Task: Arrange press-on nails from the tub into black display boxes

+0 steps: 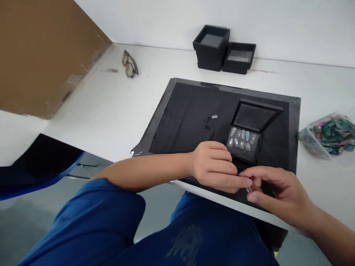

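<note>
My right hand (280, 192) pinches a small, shiny press-on nail (248, 189) between thumb and fingers, low over the mat's front edge. Beside it, my left hand (217, 168) has its fingers curled together, and the index fingertip meets the right fingers at the nail. Its thumb is hidden, so whatever it grips cannot be made out. Just beyond both hands stands a black case (242, 153) with its clear-windowed lid (253, 116) raised. Several decorated press-on nails (242, 144) lie in rows inside. A single pale nail (214, 116) lies on the black mat (188, 111), left of the case.
Two stacks of black cases, one taller (209, 55) and one lower (238, 66), stand by the wall. At right, a clear plastic tub (318, 144) holds many greenish pieces. Glasses (129, 66) lie at back left, near a cardboard panel (50, 48).
</note>
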Demonstrator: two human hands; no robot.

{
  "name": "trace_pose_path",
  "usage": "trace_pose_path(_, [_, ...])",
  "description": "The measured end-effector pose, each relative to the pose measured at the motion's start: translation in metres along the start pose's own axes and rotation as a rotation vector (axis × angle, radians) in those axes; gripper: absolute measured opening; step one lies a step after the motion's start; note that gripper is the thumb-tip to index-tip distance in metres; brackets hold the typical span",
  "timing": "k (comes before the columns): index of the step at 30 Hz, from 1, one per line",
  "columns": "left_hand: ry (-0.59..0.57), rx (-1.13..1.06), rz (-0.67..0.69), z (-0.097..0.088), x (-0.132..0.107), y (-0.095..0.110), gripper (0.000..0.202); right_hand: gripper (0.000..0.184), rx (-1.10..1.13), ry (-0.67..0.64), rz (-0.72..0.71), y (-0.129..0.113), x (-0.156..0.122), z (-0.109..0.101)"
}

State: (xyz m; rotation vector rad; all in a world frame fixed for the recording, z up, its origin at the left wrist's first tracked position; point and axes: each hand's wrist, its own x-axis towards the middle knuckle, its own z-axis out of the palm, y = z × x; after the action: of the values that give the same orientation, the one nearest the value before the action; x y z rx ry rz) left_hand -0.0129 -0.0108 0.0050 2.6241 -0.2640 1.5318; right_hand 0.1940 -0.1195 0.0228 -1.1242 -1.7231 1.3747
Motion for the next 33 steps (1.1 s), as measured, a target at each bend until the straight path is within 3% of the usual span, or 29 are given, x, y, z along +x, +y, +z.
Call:
trace_pose_path(8, [-0.138, 0.021, -0.050, -0.008, 0.002, 0.005, 0.009, 0.026, -0.073, 0.109, -0.162, -0.001, 0.004, 0.008])
trace_pose_path(14, [-0.089, 0.070, -0.081, -0.002, -0.002, 0.001, 0.008, 0.023, -0.509, 0.362, -0.226, 0.000, 0.000, -0.003])
trace_pose_path(17, [-0.066, 0.063, -0.145, -0.002, -0.008, -0.003, 0.015, 0.024, -0.708, 0.450, -0.154, 0.011, 0.003, -0.010])
trace_pose_path(25, [0.012, -0.043, -0.448, -0.012, -0.016, -0.015, 0.014, 0.031, -0.717, 0.342, 0.145, 0.028, 0.010, -0.021])
trace_pose_path(28, [0.025, -0.082, -0.486, -0.013, -0.017, -0.017, 0.013, 0.032, -0.728, 0.335, 0.179, 0.027, 0.011, -0.020])
trace_pose_path(33, [-0.046, -0.146, -0.460, -0.012, -0.018, -0.016, 0.013, 0.034, -0.703, 0.357, 0.200, 0.024, 0.013, -0.019])
